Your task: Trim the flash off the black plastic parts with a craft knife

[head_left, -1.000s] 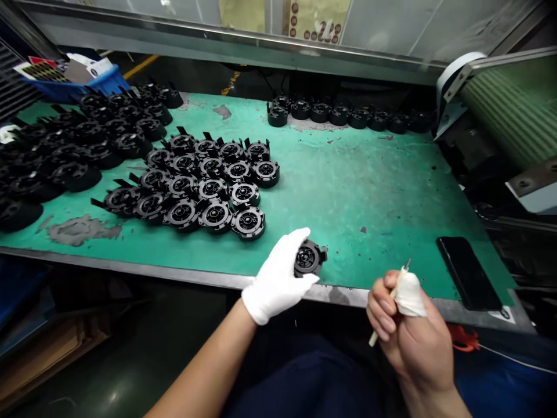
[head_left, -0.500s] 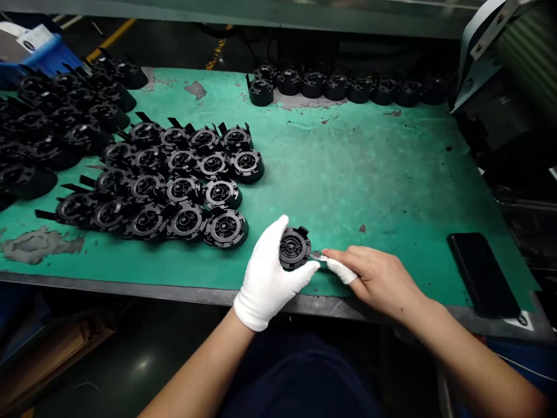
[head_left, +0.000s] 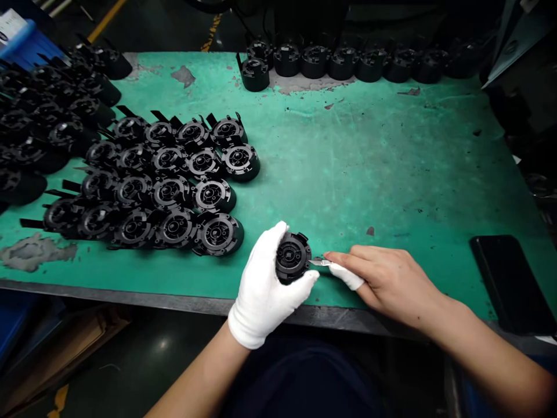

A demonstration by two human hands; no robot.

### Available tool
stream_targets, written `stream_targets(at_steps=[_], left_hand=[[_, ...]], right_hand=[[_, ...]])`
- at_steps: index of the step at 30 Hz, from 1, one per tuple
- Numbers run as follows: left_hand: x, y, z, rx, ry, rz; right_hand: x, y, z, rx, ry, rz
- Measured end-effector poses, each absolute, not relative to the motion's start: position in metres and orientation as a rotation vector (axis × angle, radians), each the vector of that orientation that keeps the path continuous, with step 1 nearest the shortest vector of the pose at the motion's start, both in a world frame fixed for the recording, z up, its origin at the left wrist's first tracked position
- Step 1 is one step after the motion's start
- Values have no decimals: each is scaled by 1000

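My left hand (head_left: 265, 290), in a white glove, is wrapped round a black round plastic housing (head_left: 292, 255) near the table's front edge. The housing's ribbed circular face is turned up, and a small tab stands out at its rim. My right hand (head_left: 387, 278) is bare apart from a white cover on the thumb. Between thumb and forefinger it pinches a small metal blade (head_left: 319, 262), whose tip reaches the right side of the housing's rim. Whether the blade has a handle is hidden by the fingers.
Several rows of similar black housings (head_left: 217, 232) stand on the green mat (head_left: 348, 174) to the left, with more behind them. Another row (head_left: 315, 61) lines the back edge. A black phone (head_left: 513, 281) lies at the right. A blue bin (head_left: 32, 46) shows at the far left.
The camera view has shifted a little, so the table appears moved. Both hands keep their holds; the housing is turned slightly, and the blade shows more clearly at its rim.
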State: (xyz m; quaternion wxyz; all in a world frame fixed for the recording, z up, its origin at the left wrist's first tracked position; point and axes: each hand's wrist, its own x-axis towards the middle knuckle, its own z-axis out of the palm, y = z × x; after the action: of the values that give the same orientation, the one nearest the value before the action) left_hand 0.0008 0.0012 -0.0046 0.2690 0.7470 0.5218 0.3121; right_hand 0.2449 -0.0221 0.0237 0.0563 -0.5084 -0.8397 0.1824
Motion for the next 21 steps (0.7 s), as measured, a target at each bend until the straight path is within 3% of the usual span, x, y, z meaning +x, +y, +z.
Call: stream_targets(at_steps=[6, 12, 14, 19, 21], left_hand=[[1, 2, -2, 2014, 1403, 837], [1, 2, -5, 1993, 1397, 826], [1, 5, -3, 1946, 1397, 822], [-10, 9, 29, 1592, 1307, 678], [-20, -1, 46, 1491, 1233, 591]], right_hand=[[243, -21, 22, -1513, -2609, 420], [290, 4, 11, -2048, -2268, 81], [295, 4, 14, -1965, -2125, 249], [233, -36, 25, -1477, -1801, 1215], [199, -62, 23, -1301, -1626, 1413]])
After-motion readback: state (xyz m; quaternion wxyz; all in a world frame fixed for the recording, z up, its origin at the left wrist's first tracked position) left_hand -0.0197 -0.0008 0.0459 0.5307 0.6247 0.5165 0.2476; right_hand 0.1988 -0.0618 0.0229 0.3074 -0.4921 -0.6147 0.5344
